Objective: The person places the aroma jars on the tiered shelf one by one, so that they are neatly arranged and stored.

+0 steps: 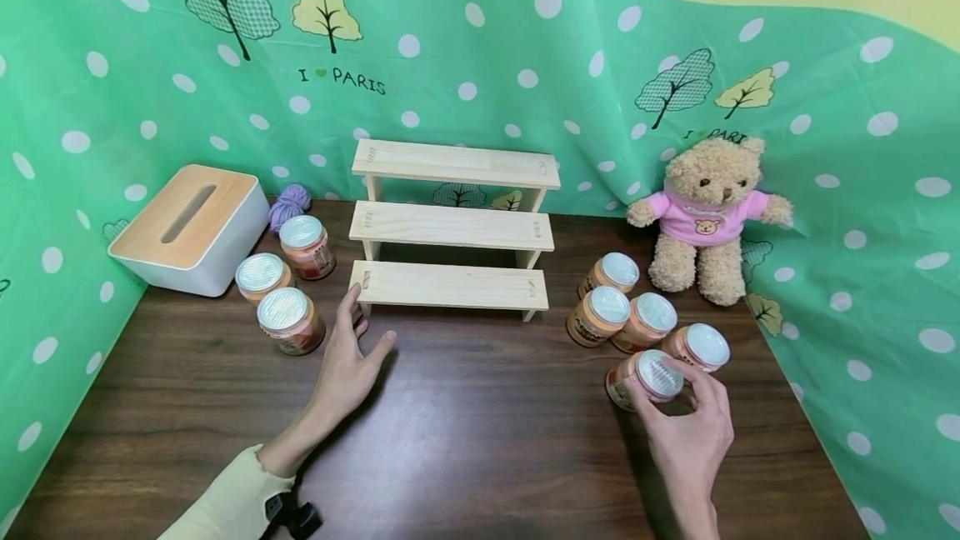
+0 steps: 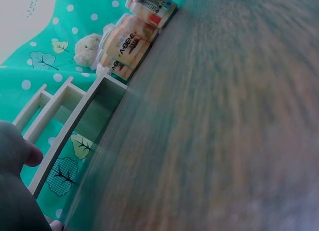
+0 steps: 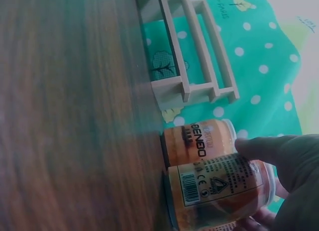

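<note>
While your right hand (image 1: 686, 427) already curls over the nearest jar (image 1: 647, 379), your fingers (image 1: 701, 386) wrap its white lid from the near side, with the thumb on the left of the cap. That jar stands upright on the counter (image 1: 480, 432), its long axis vertical, at the front of the right-hand cluster of five and touching, or all but touching, the neighbouring jar (image 1: 697, 348) behind it. In the right wrist view the grasped jar (image 3: 219, 193) sits just beside another labelled jar (image 3: 199, 139). The stepped wooden shelf (image 1: 452, 227) lies ahead and to the left of the held jar, well apart from it. Your left hand (image 1: 348, 365) rests flat with its fingers straight, holding nothing, just in front of the shelf's lowest step and near the left group of three jars (image 1: 288, 319).
</note>
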A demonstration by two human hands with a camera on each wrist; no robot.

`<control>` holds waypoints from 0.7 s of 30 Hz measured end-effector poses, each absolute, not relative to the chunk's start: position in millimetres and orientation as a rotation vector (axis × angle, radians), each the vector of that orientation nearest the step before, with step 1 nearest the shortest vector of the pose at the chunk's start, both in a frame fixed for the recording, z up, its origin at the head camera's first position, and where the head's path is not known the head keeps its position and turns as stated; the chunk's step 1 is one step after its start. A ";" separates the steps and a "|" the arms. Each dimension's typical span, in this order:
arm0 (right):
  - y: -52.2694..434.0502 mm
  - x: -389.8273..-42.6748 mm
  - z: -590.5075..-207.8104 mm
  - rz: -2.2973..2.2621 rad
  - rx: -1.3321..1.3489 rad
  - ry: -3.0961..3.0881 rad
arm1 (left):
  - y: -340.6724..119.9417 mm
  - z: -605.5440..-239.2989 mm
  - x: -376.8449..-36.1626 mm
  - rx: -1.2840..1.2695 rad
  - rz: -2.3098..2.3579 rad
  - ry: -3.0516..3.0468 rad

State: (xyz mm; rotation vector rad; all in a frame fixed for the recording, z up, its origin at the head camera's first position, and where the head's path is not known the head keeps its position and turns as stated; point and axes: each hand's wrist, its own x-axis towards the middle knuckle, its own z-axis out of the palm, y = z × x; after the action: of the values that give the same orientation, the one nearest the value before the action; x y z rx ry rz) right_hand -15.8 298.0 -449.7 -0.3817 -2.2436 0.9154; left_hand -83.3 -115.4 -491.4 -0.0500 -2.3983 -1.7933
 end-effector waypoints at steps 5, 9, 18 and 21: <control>297.1 -14.4 -449.1 0.893 -0.372 -2.264 | -114.2 -491.8 -82.2 -0.053 -1.816 -2.389; 296.8 -15.6 -449.1 0.865 -0.342 -2.262 | -114.8 -496.4 -82.2 -0.085 -1.777 -2.360; 296.0 -16.0 -447.9 0.856 -0.339 -2.222 | -123.3 -538.3 -94.8 -0.122 -1.735 -2.343; 295.5 -16.3 -444.0 0.863 -0.309 -2.209 | -125.7 -546.2 -98.2 -0.091 -1.734 -2.371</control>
State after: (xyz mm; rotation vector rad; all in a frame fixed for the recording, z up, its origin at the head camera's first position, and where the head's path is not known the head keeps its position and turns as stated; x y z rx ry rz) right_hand -16.3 295.5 -444.0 -0.3085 -2.2086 0.8627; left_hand -98.2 -125.7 -546.2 -0.0914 -2.3712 -1.7342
